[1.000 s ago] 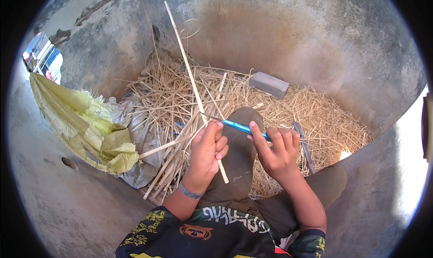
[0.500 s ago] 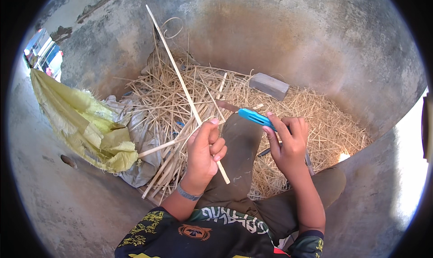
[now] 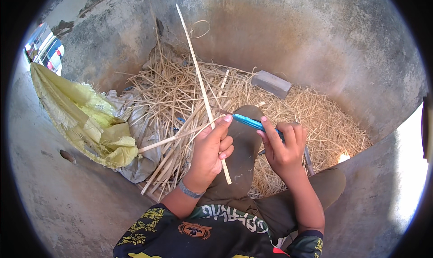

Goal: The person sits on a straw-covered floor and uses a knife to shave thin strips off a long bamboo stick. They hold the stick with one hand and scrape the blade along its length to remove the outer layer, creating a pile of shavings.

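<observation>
A long pale bamboo strip (image 3: 196,68) slants up and away from my left hand (image 3: 213,149), which is closed around its lower part. Its short lower end sticks out below my fingers. In my right hand (image 3: 285,145) is a knife with a blue handle (image 3: 246,121); my fingers close on the handle's near end. The dark, brownish blade (image 3: 219,110) reaches the strip just above my left thumb, and the handle's front lies close to that thumb. Whether the blade touches the strip, I cannot tell.
Loose strips (image 3: 169,95) and shavings (image 3: 315,122) cover the ground before my legs. A grey rectangular block (image 3: 271,84) lies by the curved concrete wall (image 3: 288,37). To the left hangs a torn yellow sack (image 3: 90,122). Beside my right knee a dark rod-like thing (image 3: 308,160) shows partly.
The knife has come left and slightly down to the strip by my left thumb. My left hand has shifted right, and the strip's far end has swung right, standing more upright.
</observation>
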